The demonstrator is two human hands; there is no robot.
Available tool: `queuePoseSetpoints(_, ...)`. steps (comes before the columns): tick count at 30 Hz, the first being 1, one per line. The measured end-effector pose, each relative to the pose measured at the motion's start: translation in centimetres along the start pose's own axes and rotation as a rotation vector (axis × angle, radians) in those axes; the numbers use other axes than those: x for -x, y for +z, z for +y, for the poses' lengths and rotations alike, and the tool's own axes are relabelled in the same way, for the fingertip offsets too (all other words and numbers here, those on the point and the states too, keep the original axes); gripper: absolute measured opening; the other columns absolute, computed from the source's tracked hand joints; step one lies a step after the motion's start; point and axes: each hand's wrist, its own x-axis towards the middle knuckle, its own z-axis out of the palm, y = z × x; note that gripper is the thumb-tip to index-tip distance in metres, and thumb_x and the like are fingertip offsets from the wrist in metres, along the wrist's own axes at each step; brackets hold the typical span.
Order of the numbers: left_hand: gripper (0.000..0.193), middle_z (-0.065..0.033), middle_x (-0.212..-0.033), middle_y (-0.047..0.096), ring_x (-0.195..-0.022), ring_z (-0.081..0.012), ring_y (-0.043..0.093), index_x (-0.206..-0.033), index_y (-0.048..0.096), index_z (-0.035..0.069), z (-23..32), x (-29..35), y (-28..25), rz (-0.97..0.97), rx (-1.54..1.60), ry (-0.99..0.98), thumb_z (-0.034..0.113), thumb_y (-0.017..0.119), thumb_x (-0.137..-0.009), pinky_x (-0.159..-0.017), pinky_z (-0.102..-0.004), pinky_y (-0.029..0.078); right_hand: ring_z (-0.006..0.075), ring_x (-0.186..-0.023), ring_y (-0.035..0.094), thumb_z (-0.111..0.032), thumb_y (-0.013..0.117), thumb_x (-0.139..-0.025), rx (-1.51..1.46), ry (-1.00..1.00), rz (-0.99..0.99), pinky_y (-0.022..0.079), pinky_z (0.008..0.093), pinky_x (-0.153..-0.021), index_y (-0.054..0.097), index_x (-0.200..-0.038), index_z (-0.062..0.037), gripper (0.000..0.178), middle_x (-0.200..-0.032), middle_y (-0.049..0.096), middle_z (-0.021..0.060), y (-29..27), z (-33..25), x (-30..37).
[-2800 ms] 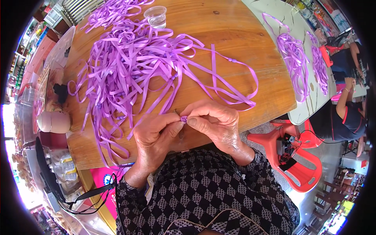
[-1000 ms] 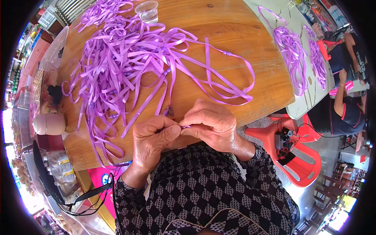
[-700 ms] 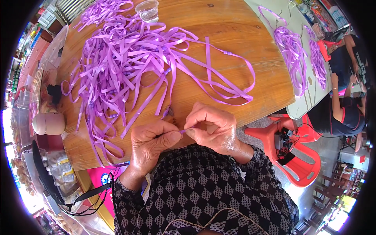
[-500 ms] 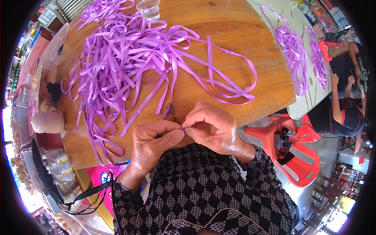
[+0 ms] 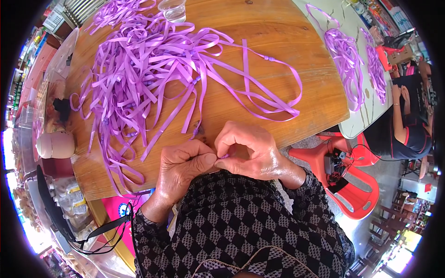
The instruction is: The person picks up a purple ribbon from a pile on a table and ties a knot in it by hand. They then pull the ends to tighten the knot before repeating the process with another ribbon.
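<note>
My left hand point(image 5: 181, 163) and my right hand point(image 5: 250, 150) meet fingertip to fingertip at the near edge of the wooden table. Thumb and forefinger of each are pinched together around a small purple piece point(image 5: 225, 156); only a bit of it shows by the right fingertips, and the rest is hidden. Just beyond my hands a purple ribbon end with a small dark purple fitting point(image 5: 195, 133) lies on the table. A big tangled heap of purple ribbon lanyards point(image 5: 134, 69) spreads over the left side, with one loop point(image 5: 296, 83) reaching right.
A clear plastic cup point(image 5: 174, 13) stands at the far edge of the wooden table point(image 5: 278, 28). More purple lanyards point(image 5: 345, 65) lie on a pale table point(image 5: 366, 113) to the right. A red plastic chair point(image 5: 354, 185) holds dark equipment with cables. Another person point(image 5: 408, 134) is at the far right.
Both hands have shifted slightly, and my fingertips have closed in, covering more of the purple piece. The other person's hands at the right have come closer together.
</note>
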Motion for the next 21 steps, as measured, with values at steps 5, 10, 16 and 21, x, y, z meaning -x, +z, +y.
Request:
queuePoseSetpoints(5, 0.014, -0.0001, -0.068, 0.060, -0.062, -0.0062, 0.050, -0.078, 0.065, -0.003, -0.6, 0.1, -0.7, -0.055, -0.080, 0.056, 0.010, 0.068, -0.078, -0.058, -0.0194, 0.040, 0.0124, -0.066, 0.051, 0.010, 0.061, -0.066, -0.058, 0.098, -0.057, 0.041, 0.0247, -0.058, 0.051, -0.076, -0.0027, 0.019, -0.073, 0.052, 0.0031, 0.3, -0.1, 0.3)
queuePoseSetpoints(10, 0.011, -0.0006, -0.069, 0.060, -0.064, -0.0058, 0.051, -0.079, 0.064, -0.004, -0.5, 0.5, -1.2, -0.069, -0.239, 0.155, 0.006, 0.067, -0.080, -0.058, -0.0196, 0.041, 0.0109, -0.069, 0.048, 0.011, 0.059, -0.069, -0.287, 0.235, -0.060, 0.040, 0.0250, -0.061, 0.049, -0.078, -0.0006, 0.018, -0.077, 0.052, 0.0049, 0.3, -0.1, 0.9)
queuePoseSetpoints(16, 0.011, 0.0006, -0.067, 0.058, -0.061, -0.0049, 0.049, -0.078, 0.064, -0.004, -0.5, 0.7, -1.1, 0.045, -0.174, 0.173, 0.007, 0.066, -0.080, -0.054, -0.0195, 0.040, 0.0124, -0.078, 0.049, -0.001, 0.074, -0.071, -0.157, 0.163, -0.006, 0.041, 0.0251, -0.069, 0.053, -0.090, 0.0000, 0.029, -0.089, 0.052, 0.0064, -0.8, 0.0, 0.9)
queuePoseSetpoints(21, 0.009, 0.0015, -0.064, 0.055, -0.059, -0.0051, 0.046, -0.079, 0.063, -0.003, -0.8, 0.5, -1.0, 0.054, -0.200, 0.171, 0.005, 0.065, -0.081, -0.052, -0.0199, 0.038, 0.0128, -0.081, 0.050, -0.007, 0.079, -0.068, -0.173, 0.129, -0.012, 0.042, 0.0255, -0.071, 0.053, -0.090, -0.0009, 0.034, -0.092, 0.053, 0.0074, -0.2, 0.2, 0.4)
